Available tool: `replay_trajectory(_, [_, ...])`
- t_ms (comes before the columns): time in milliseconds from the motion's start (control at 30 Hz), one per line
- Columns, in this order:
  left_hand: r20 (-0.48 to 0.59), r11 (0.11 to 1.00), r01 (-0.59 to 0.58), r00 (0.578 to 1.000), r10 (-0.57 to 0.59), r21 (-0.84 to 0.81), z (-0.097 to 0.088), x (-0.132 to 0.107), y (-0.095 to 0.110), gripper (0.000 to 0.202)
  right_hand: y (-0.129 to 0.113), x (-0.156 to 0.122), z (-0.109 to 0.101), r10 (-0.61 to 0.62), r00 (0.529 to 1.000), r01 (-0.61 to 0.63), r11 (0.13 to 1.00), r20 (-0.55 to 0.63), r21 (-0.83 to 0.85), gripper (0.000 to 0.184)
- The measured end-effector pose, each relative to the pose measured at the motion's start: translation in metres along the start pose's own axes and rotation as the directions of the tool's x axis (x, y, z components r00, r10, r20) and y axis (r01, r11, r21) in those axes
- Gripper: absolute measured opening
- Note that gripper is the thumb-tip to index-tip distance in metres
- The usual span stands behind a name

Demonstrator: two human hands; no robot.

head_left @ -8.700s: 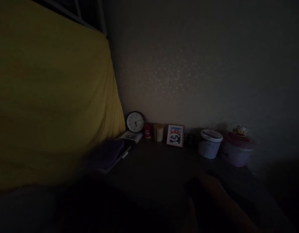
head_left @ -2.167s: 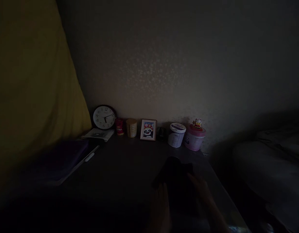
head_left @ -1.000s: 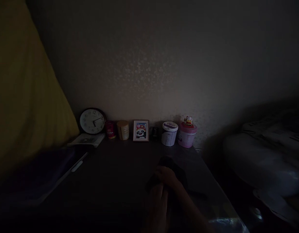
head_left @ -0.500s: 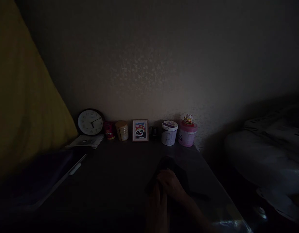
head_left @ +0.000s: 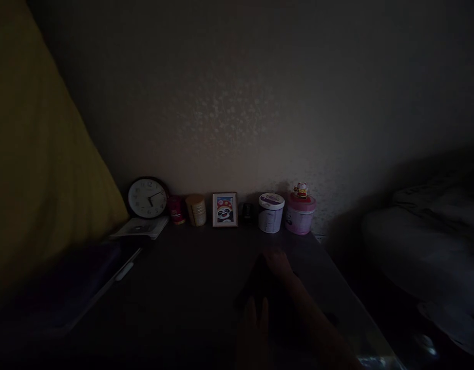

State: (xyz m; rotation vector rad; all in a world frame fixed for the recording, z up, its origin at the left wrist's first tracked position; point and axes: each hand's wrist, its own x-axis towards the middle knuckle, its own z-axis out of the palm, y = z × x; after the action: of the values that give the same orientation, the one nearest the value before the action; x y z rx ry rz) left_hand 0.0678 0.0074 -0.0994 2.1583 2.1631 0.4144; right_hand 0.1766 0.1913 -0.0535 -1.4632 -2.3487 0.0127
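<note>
In the dim light a dark piece of cloth (head_left: 256, 280) lies on the dark table, its outline hard to make out. My right hand (head_left: 277, 261) is at its far edge, fingers curled down and closed on the fabric. Nearer to me, my left hand (head_left: 255, 324) rests at the near part of the cloth, thumb and fingers stretched forward with a gap between them. Shadow hides much of the left hand and the cloth under it.
Along the wall stand a round clock (head_left: 148, 198), a red can (head_left: 177, 210), a tan ridged container (head_left: 196, 210), a panda picture frame (head_left: 225, 210), a white tub (head_left: 271, 215) and a pink tub (head_left: 299, 218) bearing a cat figurine (head_left: 301, 190). A yellow curtain (head_left: 40, 154) hangs left.
My right hand has moved forward, away from my left hand, to the cloth's far edge. My left hand stays near, its finger gap now plainer. The view has shifted slightly.
</note>
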Motion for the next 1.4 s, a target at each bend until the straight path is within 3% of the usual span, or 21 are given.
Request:
replay_trajectory(67, [-0.008, 1.000, 0.014, 1.000, -0.015, -0.015, 0.003, 0.001, 0.000, 0.054, -0.009, -0.012, -0.006, 0.006, 0.995, -0.003, 1.000, -0.104, 0.029, 0.027])
replay_trajectory(133, [-0.022, 0.999, 0.019, 1.000, -0.020, -0.027, 0.005, 0.002, 0.000, 0.053, -0.022, -0.031, -0.008, -0.052, 0.981, 0.074, 0.991, -0.187, 0.110, 0.027])
replay_trajectory(233, [-0.051, 1.000, 0.012, 0.999, -0.013, -0.020, 0.006, 0.003, -0.002, 0.055, -0.034, -0.054, -0.004, -0.188, 0.972, 0.214, 0.956, -0.144, 0.199, 0.029])
replay_trajectory(300, [-0.052, 1.000, -0.024, 0.998, 0.023, -0.005, 0.005, 0.003, -0.005, 0.060, -0.033, -0.055, 0.004, -0.201, 0.973, 0.219, 0.958, -0.114, 0.182, 0.028])
replay_trajectory(433, [-0.016, 0.997, -0.073, 0.997, 0.073, -0.012, 0.005, 0.003, -0.008, 0.059, -0.013, -0.031, 0.017, -0.036, 0.987, 0.055, 0.992, -0.156, 0.117, 0.030])
replay_trajectory(533, [0.023, 0.998, -0.042, 0.999, 0.044, -0.052, 0.004, 0.002, -0.008, 0.057, 0.007, -0.025, 0.019, 0.175, 0.957, -0.135, 0.974, -0.232, 0.180, 0.032])
replay_trajectory(667, [0.030, 0.990, -0.054, 0.998, 0.059, -0.129, 0.002, -0.001, -0.009, 0.060, 0.038, -0.061, 0.009, 0.470, 0.848, -0.391, 0.866, -0.243, 0.311, 0.032])
replay_trajectory(767, [0.039, 0.975, -0.097, 0.994, 0.107, -0.200, -0.004, -0.002, -0.010, 0.060, 0.055, -0.100, -0.001, 0.600, 0.780, -0.506, 0.773, -0.178, 0.383, 0.031])
replay_trajectory(867, [0.141, 0.981, -0.087, 0.984, 0.112, -0.174, -0.016, -0.002, -0.008, 0.060, 0.058, -0.127, -0.006, 0.633, 0.767, -0.524, 0.712, -0.106, 0.467, 0.031])
replay_trajectory(967, [0.207, 0.989, -0.080, 0.973, 0.105, -0.127, -0.031, -0.001, -0.004, 0.061, 0.050, -0.138, -0.009, 0.592, 0.804, -0.469, 0.683, -0.049, 0.560, 0.034])
replay_trajectory(1100, [0.206, 0.988, -0.103, 0.970, 0.126, -0.118, -0.042, -0.001, -0.003, 0.061, 0.035, -0.136, -0.012, 0.583, 0.810, -0.437, 0.668, -0.059, 0.602, 0.037])
replay_trajectory(1267, [0.190, 0.986, -0.126, 0.971, 0.146, -0.111, -0.042, -0.002, -0.007, 0.069, 0.025, -0.131, -0.016, 0.602, 0.792, -0.406, 0.642, -0.099, 0.650, 0.040])
replay_trajectory(1400, [0.192, 0.983, -0.146, 0.967, 0.166, -0.115, -0.044, -0.004, -0.008, 0.075, 0.021, -0.125, -0.015, 0.590, 0.804, -0.400, 0.637, -0.081, 0.659, 0.042])
